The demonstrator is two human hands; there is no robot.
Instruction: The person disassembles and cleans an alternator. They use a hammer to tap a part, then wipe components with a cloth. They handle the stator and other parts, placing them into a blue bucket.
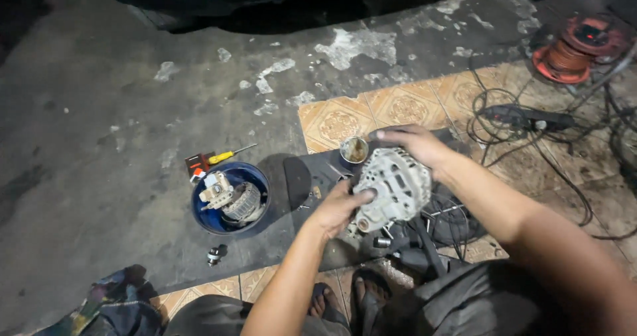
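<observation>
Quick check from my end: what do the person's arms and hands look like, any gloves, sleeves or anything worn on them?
Both arms are bare to past the elbow: no sleeves show. The left hand and right hand wear no gloves, and no watch, ring or wristband is visible. The fingers look smudged with dark grime, though the dim light makes that hard to confirm.

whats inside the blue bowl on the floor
The blue bowl holds a pale metal housing piece and a round ribbed, coil-like part beside it. These parts cover most of the bowl's bottom, so anything beneath them cannot be seen.
</observation>
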